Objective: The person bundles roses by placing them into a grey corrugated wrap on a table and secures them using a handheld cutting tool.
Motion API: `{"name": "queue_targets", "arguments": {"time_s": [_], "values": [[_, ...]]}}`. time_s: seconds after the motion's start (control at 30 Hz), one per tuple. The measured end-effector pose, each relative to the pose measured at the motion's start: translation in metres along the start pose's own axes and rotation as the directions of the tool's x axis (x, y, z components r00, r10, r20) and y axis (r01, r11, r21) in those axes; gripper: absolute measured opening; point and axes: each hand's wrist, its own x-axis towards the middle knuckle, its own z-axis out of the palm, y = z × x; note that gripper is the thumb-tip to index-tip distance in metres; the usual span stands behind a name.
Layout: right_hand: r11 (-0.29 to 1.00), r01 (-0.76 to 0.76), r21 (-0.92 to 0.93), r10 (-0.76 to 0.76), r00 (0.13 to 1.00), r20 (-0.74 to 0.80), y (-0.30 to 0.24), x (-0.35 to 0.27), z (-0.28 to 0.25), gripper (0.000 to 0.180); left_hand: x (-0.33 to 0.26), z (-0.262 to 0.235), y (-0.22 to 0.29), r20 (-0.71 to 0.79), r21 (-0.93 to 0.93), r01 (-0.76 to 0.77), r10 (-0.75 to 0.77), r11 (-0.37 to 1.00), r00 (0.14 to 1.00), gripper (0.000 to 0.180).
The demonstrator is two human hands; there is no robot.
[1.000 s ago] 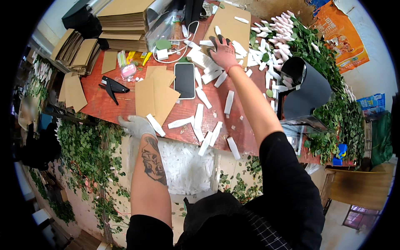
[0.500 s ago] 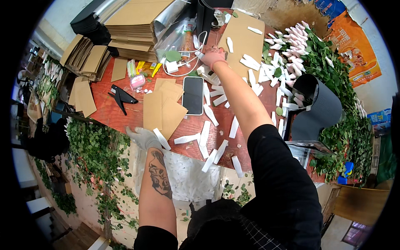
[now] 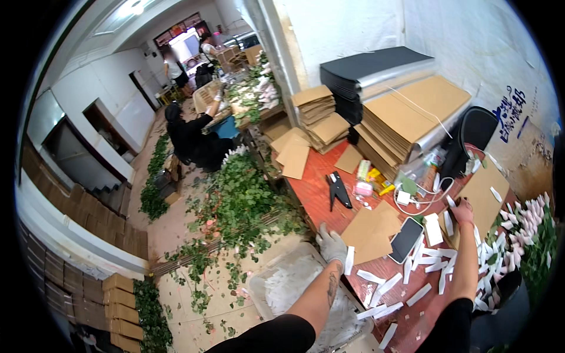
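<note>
My left hand [image 3: 333,245], in a pale glove, rests at the front edge of the red table [image 3: 312,195], fingers extended and thumb apart. Beside its wrist stands a white, bottle-shaped flat sleeve [image 3: 349,260]. Brown cardboard pieces [image 3: 371,231] lie just right of that hand, with a phone [image 3: 406,240] beyond. My right hand [image 3: 462,212] is at the near-left side of a large brown cardboard sheet [image 3: 481,191], fingers curled; what they grip is hidden. White sleeves lie close to it, and more are scattered over the table's right half. A white card [image 3: 433,230] lies left of it.
Below my left hand sits a pale basket [image 3: 256,289] of white pieces. Black pliers-like stapler [image 3: 338,191], cable [image 3: 435,194] and cardboard stacks [image 3: 412,115] occupy the table's far part. Pink-wrapped flowers [image 3: 522,229] lie right. Leafy stems [image 3: 241,194] cover floor; a person in black [image 3: 197,132] sits beyond.
The view has swung left, bringing the room and other people into sight and shifting the table rightward. My right hand has drawn nearer along the cardboard sheet, uncovering the white card. My left hand stays at the table edge.
</note>
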Motion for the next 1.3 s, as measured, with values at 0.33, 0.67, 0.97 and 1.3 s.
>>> {"name": "queue_targets", "arguments": {"time_s": [0.33,0.67,0.97,1.3], "values": [[0.969,-0.04,0.242,-0.134,0.738,0.661,0.008,-0.078,-0.087,0.042,-0.002,-0.026,-0.006,-0.055,0.063,0.126,-0.123,0.99,0.991,0.044],[0.984,-0.056,-0.17,0.052,0.998,-0.026,0.076,-0.079,0.01,0.058,-0.001,-0.027,0.002,-0.002,-0.023,0.13,-0.13,0.991,0.991,0.044],[0.999,0.021,0.024,-0.026,0.973,0.228,0.036,-0.208,-0.015,0.067,0.001,-0.028,-0.006,0.003,-0.05,0.144,-0.144,0.988,0.99,0.045],[0.991,0.134,-0.01,-0.133,0.986,0.098,-0.017,-0.215,0.023,0.064,0.003,-0.029,0.0,0.062,-0.045,0.195,-0.192,0.98,0.979,0.045]]}}
